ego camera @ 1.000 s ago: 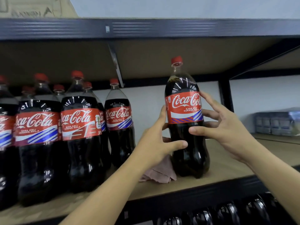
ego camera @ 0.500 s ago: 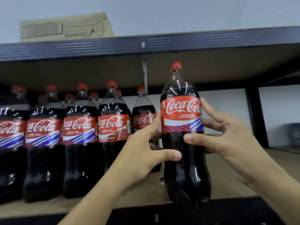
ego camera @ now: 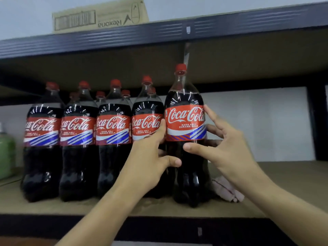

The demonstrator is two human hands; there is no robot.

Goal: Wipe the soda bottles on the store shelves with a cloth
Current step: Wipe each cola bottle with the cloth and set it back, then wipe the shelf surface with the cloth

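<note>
Both hands grip one cola bottle (ego camera: pixel 185 139) standing upright on the shelf (ego camera: pixel 284 189), just right of the bottle row (ego camera: pixel 92 139). Left hand (ego camera: pixel 150 164) curls round its left side, thumb across the front. Right hand (ego camera: pixel 225 151) grasps the right side, fingers spread on the label. A pink cloth (ego camera: pixel 227 189) lies on the shelf beside the bottle's base, below the right wrist.
</note>
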